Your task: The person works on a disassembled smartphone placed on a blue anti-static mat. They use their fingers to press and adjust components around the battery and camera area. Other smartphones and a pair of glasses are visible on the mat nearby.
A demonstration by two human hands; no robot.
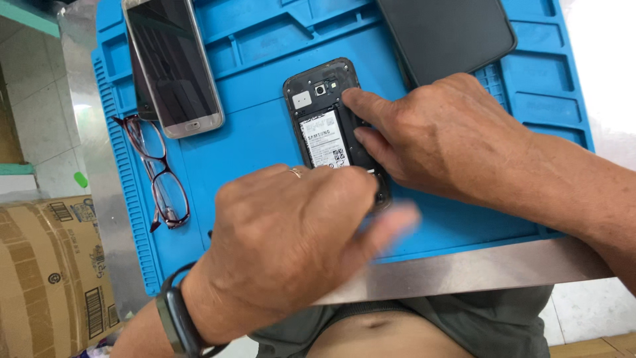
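Observation:
A black smartphone with its back cover off [322, 119] lies on a blue work mat [265, 126], its white-labelled battery and camera showing. My right hand [437, 136] rests on the phone's right side, two fingers pressing on its frame near the camera. My left hand [291, 238], with a ring and a dark wristband, covers the phone's lower end; its fingers are curled and blurred, and I cannot tell whether it holds anything.
A silver phone [173, 63] lies face up at the mat's upper left, over a darker device. A black phone or cover [447, 33] sits at the top right. Red-framed glasses [159, 176] lie at the left. A cardboard box [50, 272] stands beside the metal table [477, 268].

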